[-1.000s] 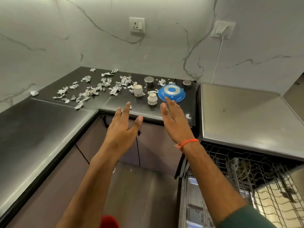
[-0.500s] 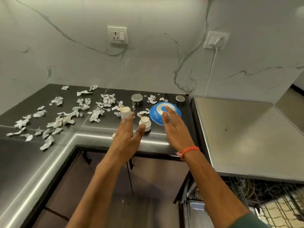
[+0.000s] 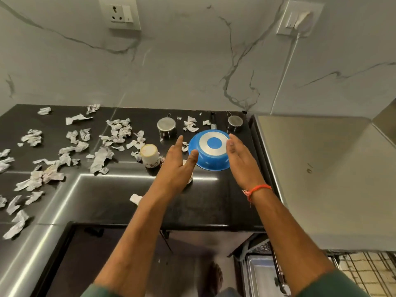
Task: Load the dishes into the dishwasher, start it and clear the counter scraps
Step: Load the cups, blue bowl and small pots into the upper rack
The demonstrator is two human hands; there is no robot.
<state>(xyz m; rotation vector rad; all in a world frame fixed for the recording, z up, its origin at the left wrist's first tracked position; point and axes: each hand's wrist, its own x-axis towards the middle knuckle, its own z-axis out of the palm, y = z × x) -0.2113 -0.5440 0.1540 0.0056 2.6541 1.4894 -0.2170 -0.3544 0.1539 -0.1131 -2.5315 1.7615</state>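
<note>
Glossy black counter [image 3: 120, 202], crumpled paper scraps [image 3: 100, 158]

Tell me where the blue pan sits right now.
In the head view, the blue pan lies upside down on the dark counter, right of centre, between both open hands, left hand and right hand.

A white marble wall [image 3: 192, 61] with grey veins rises behind the counter. A white socket plate [image 3: 119, 12] sits on it near the top left, with nothing plugged in. Towards the top right, a second socket [image 3: 299, 17] holds a white plug, and a white cable [image 3: 286, 67] hangs from it down the wall.
</note>
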